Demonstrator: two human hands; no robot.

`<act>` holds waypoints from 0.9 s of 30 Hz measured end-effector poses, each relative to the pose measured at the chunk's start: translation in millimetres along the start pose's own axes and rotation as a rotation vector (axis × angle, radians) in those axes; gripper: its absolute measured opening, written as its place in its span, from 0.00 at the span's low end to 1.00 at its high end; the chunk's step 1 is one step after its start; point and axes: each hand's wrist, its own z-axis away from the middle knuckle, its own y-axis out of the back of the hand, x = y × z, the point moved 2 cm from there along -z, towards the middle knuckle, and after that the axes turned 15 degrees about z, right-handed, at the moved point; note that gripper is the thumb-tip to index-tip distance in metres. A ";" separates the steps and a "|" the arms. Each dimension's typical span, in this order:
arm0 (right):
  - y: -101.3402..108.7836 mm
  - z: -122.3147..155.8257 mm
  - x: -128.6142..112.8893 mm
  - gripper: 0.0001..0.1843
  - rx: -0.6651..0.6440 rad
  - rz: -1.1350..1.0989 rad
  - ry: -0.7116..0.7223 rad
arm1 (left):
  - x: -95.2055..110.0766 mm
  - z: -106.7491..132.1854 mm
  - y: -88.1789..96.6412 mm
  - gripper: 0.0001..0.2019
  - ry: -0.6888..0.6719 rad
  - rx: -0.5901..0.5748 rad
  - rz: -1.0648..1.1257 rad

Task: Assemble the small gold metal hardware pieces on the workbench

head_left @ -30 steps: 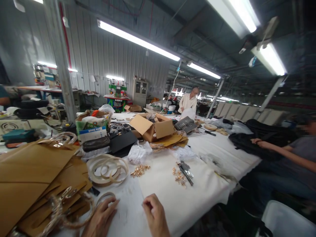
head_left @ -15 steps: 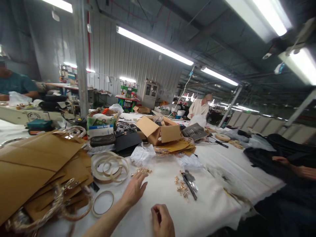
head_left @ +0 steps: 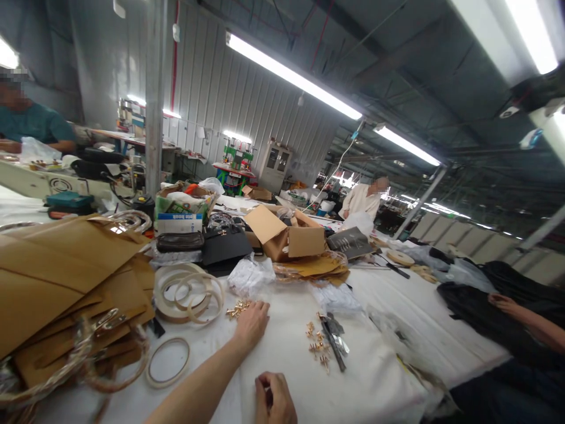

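**While the left hand (head_left: 251,325) sits at the gold fittings (head_left: 237,310), the right hand (head_left: 272,399) is curled up on the cloth**

Left hand's fingers are fairly flat and close together, with nothing clamped between them. The little scatter of fittings is right at the fingertips (can't tell from this angle if they're actually touching metal). The right hand's fingers are curled together toward the palm on the white padded cloth (head_left: 353,377), and I can't tell if anything's pinched in there.

Ahead and to the right of those curled fingers is a second cluster of gold fittings (head_left: 316,343), just beside some dark metal strips (head_left: 334,347). Left of the left fingers are cream tape rings (head_left: 188,292), a single loose ring (head_left: 168,362) and a heap of kraft card panels (head_left: 66,277). Past the fingertips there's a crumpled white plastic bag (head_left: 251,277) and an open cardboard box (head_left: 282,235). Well off to the right, a co-worker's hand (head_left: 498,300) rests on black fabric (head_left: 468,312).
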 end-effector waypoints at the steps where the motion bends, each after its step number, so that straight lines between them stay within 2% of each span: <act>1: 0.7 -0.1 -1.1 0.20 -0.004 -0.006 -0.002 | 0.7 1.3 -0.1 0.12 -0.011 -0.004 0.005; 4: 3.3 -1.1 -2.7 0.20 -0.014 -0.019 0.004 | 5.0 12.0 1.3 0.12 -0.068 -0.008 0.040; 8: 11.0 -3.7 -3.9 0.18 -0.074 -0.021 0.015 | 13.1 40.9 4.5 0.14 -0.128 -0.016 0.100; 12: 23.8 -7.2 -9.7 0.15 -0.202 -0.018 -0.031 | 20.0 78.4 10.1 0.14 -0.179 0.073 0.386; 15: 33.3 -12.9 -15.0 0.15 -0.224 -0.086 -0.130 | 23.0 103.4 15.9 0.10 -0.199 0.154 0.624; 18: 39.3 -22.8 -16.6 0.17 -0.190 -0.241 -0.301 | 26.8 119.2 20.6 0.07 -0.210 0.149 0.702; 22: 39.8 -35.6 -14.6 0.19 -0.156 -0.570 -0.526 | 33.1 125.0 25.8 0.05 -0.198 0.116 0.779; 27: 31.2 -37.3 -9.0 0.18 -0.171 -0.778 -0.630 | 39.7 125.8 33.2 0.04 -0.183 0.126 0.847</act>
